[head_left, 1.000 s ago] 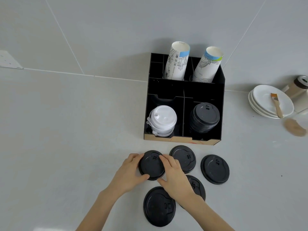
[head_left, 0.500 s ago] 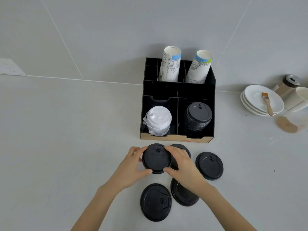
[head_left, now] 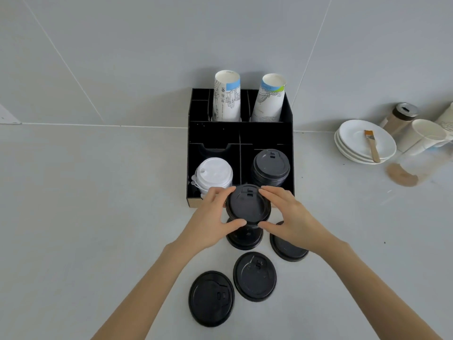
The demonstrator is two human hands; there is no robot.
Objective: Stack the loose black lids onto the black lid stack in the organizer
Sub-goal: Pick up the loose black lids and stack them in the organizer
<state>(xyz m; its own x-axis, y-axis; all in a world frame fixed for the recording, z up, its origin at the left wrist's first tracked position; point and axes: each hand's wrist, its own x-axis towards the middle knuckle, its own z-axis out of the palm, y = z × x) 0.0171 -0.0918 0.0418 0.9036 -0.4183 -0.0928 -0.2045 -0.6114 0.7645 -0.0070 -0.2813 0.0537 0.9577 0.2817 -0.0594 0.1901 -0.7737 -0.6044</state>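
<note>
Head camera view, looking down at a pale counter, showed me both hands holding one black lid (head_left: 248,203) by its rim. My left hand (head_left: 212,218) curled partly closed round the lid's left edge, thumb below and fingers above; my right hand (head_left: 290,218) mirrored it on the right edge. Compared with a second earlier, the lid had risen off the counter and travelled toward the organizer (head_left: 240,133), so that it hung just in front of the organizer's front lip. I judged the carry to be under way, with the placing not yet done.

At the front right compartment sat the black lid stack (head_left: 270,171), beyond and to the right of the held lid. Beside that, at front left, stood a stack of white lids (head_left: 213,176). Two paper cups (head_left: 268,99) stood in the back compartments.

Four loose lids (head_left: 211,298) remained on the counter, one directly beneath the held lid and partly hidden.
</note>
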